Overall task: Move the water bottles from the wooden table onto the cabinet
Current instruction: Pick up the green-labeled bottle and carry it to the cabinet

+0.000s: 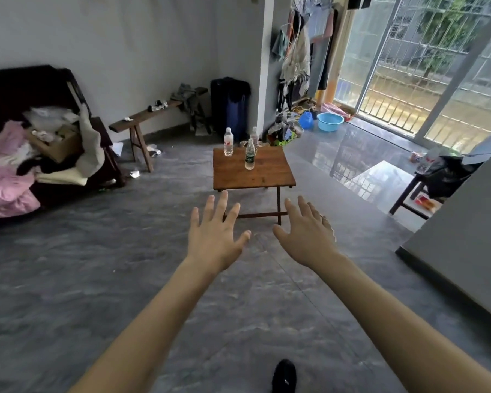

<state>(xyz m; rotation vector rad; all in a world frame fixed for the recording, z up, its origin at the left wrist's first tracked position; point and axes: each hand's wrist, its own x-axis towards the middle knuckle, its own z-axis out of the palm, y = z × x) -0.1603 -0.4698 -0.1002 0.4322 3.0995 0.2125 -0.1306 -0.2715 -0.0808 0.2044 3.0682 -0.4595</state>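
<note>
bottles (250,154) stand upright on the wooden bench (253,173), well ahead of both empty hands, left hand (214,236) and right hand (306,236) about equally near, fingers (210,205) spread.

Small wooden table (255,174) on grey floor (97,265), three upright water bottles (250,154) atop.

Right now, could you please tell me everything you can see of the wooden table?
The wooden table is small and low, its reddish-brown planked top looking roughly square, with thin dark legs joined by a crossbar. It stands on the grey floor ahead of both open hands. Three clear water bottles stand upright near its far edge. Neither hand touches it.
</note>
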